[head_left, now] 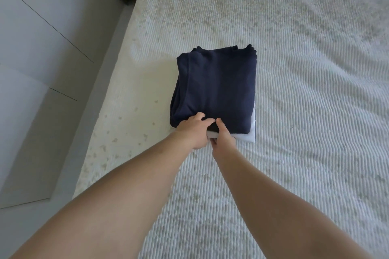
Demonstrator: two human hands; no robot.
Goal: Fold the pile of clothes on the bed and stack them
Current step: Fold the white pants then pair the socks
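At 6 o'clock of the stack (214,88), both hands, left (194,130) and right (224,134), pinch its near edge; lift layers together, keeping edges flush.

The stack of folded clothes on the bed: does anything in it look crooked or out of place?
Slightly. The navy folded garment on top does not cover the white garment beneath, which sticks out at the near right corner. Both hands, left hand and right hand, are at the near edge.

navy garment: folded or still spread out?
Folded. The navy garment is a compact rectangle lying on a white garment on the bed, both hands at its near edge.
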